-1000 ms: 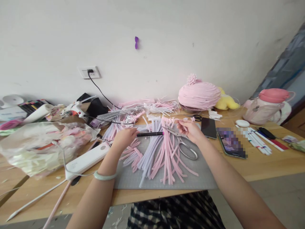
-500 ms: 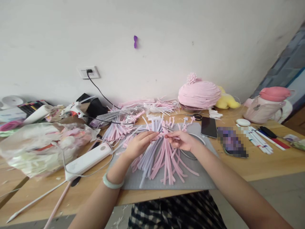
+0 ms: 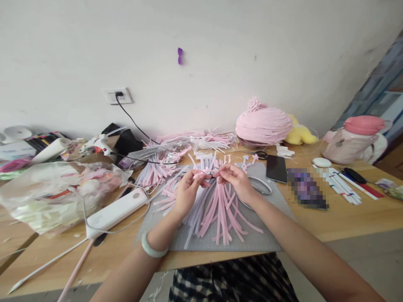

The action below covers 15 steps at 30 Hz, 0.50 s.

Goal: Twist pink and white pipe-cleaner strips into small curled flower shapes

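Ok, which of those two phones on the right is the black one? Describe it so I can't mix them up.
Start at the big pink coiled dome against the wall, then drop toward the near edge of the gray mat. The black phone lies just off the mat's far right corner, screen dark and blank. The other phone, farther right, shows a lit, colourful screen.

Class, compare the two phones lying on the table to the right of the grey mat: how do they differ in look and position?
The nearer-the-mat phone shows a plain dark, unlit screen; the farther-right phone has a lit, coloured screen. The dark phone lies close to the grey mat; the lit phone lies wholly on bare wood, nearer the table's front edge. Both lie flat.
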{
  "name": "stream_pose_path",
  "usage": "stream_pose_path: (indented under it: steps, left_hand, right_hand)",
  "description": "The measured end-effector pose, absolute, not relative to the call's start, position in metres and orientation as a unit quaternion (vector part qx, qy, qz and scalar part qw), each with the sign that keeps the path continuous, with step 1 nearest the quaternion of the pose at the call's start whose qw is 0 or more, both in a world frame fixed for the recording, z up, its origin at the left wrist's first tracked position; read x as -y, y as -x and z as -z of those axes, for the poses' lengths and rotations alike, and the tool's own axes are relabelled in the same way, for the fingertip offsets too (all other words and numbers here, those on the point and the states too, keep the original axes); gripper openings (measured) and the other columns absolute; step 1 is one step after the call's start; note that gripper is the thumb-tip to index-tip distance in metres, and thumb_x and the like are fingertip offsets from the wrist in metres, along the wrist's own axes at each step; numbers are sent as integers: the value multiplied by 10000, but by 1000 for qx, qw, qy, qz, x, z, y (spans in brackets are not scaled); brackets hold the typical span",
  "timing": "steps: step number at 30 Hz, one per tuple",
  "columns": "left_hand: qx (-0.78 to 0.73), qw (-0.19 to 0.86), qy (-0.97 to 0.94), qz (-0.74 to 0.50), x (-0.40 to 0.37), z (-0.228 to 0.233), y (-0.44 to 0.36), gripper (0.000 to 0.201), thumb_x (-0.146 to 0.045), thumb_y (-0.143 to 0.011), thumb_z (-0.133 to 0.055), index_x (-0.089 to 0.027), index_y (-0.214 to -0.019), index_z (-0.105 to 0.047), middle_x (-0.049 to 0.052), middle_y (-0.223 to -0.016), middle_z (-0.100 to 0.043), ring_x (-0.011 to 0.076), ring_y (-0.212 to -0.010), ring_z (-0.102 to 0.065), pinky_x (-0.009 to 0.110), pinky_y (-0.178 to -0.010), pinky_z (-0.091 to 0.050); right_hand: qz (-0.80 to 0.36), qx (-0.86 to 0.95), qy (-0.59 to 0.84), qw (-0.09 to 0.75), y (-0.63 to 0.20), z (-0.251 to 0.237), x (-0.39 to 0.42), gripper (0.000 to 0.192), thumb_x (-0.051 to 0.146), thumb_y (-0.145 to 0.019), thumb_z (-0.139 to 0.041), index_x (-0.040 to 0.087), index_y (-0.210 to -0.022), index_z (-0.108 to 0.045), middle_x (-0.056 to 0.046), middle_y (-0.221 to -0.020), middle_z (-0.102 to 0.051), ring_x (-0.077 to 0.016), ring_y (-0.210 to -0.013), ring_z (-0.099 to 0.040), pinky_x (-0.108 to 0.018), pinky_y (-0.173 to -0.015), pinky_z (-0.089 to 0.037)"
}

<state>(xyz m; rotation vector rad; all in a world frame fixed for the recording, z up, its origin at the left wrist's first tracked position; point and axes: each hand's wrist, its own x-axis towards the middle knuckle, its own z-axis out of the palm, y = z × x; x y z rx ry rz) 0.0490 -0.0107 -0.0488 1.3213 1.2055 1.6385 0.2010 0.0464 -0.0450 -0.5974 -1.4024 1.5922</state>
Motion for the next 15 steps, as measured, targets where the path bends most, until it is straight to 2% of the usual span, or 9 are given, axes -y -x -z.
stream_pose_path:
  steps: [3,8,11,13,15]
  left_hand:
    - [-430,410,-460,-660,11,46,-52,207,-359,-763,-547,-160,-751,-494,26,-693,-670,102,-521,-562,238,-552,-431]
    - [-398,431,-415,-696,9,47,-51,235,-390,-754,-549,-165,-718,-487,-28,-593,-581,76,-496,-507,210,-526,-389]
    - [-395,432,-412,-698,8,47,-52,216,-370,-750,-558,-165,-737,-491,-30,-605,-577,74,-508,-509,208,-538,-392]
    - [-396,421,-421,-699,9,47,-52,205,-360,-754,-557,-167,-761,-490,-26,-635,-588,76,-527,-520,212,-557,-401]
    - [-399,410,-435,-695,9,47,-52,196,-352,-762,-551,-168,-784,-486,-21,-664,-598,79,-552,-532,218,-582,-413]
  right_hand:
    - [-615,613,227,441,-202,47,-44,102,279,-735,-578,185,-770,-591,-15,-747,-672,-115,-634,-580,-252,-637,-428]
    - [-684,601,144,388,-204,51,-43,205,270,-775,-458,167,-831,-627,-61,-816,-675,-161,-740,-620,-305,-715,-449]
    - [-679,599,154,395,-202,49,-40,224,232,-735,-549,200,-954,-587,-33,-847,-647,-130,-686,-601,-273,-660,-457]
    - [-670,594,164,415,-199,47,-37,380,204,-671,-640,244,-1034,-535,1,-840,-613,-107,-628,-572,-247,-596,-452]
    - [-658,588,170,440,-196,45,-35,378,226,-650,-672,253,-1005,-545,13,-814,-584,-94,-581,-545,-240,-557,-445]
